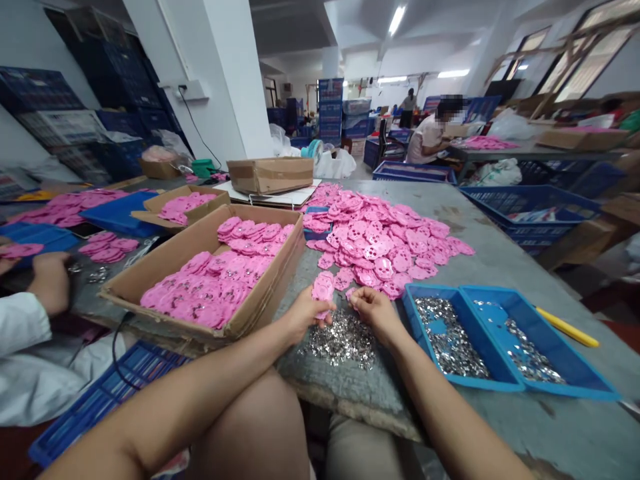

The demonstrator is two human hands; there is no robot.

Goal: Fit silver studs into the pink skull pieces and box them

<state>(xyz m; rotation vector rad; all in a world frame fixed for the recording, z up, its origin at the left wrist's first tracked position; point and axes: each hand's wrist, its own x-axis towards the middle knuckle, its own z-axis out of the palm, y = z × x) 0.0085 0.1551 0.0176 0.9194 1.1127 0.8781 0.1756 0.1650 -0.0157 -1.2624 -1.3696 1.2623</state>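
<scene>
Hands are meeting at the near edge of the table point(500, 267), just above a heap of small silver metal parts point(343, 340). Your left hand point(303, 313) is pinching a pink plastic piece point(323, 290) and holding it upright, so its grip is pressed together on that piece. Your right hand point(375, 312) is curling close beside it, with the fingertips pressed together near the lower edge of the pink piece; you are maybe holding a small metal part there, but I cannot tell. A big pile of pink pieces point(380, 237) is lying just behind your hands. A cardboard box point(210, 267) with more pink pieces is standing at your left, and a blue tray point(505, 333) with silver parts is standing at your right. Another person's hand point(50, 280) is working at the far left.
</scene>
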